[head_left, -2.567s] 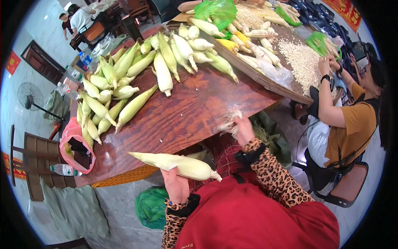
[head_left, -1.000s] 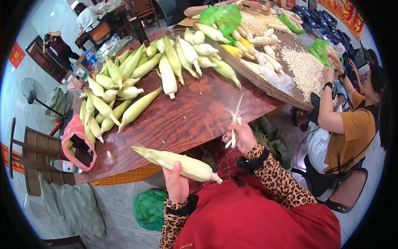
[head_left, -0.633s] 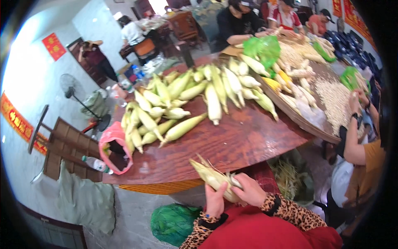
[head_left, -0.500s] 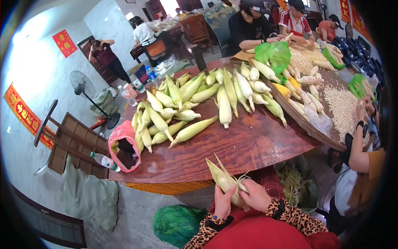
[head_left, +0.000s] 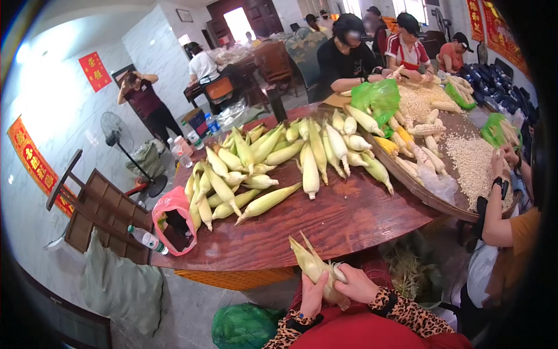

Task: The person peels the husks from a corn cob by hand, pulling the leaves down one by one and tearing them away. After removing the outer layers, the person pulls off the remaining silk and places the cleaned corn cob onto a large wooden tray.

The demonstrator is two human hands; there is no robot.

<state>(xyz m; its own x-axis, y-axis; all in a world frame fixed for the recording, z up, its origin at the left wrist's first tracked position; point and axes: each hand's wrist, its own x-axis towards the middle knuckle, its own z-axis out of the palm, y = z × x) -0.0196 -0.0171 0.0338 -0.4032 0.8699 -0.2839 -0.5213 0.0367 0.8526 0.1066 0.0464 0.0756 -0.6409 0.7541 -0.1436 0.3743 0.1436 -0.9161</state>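
An ear of corn in pale yellow-green husk is held over my lap, close to the table's front edge. Its pointed husk tips lean up and to the left. My left hand is wrapped round its lower part from the left. On the other side, the fingers of my right hand are closed on a loosened whitish piece of husk. The kernels are not visible. Many husked ears lie piled on the wooden table beyond my hands.
A pink plastic bag and a water bottle are at the table's left edge. To the right, a wide round tray bears peeled cobs and loose kernels. A green sack lies on the floor. Other people work around the table.
The view has tipped up a little, so the table sits lower in it. Both my hands keep their hold on the corn. A standing person in the background has both arms raised now.
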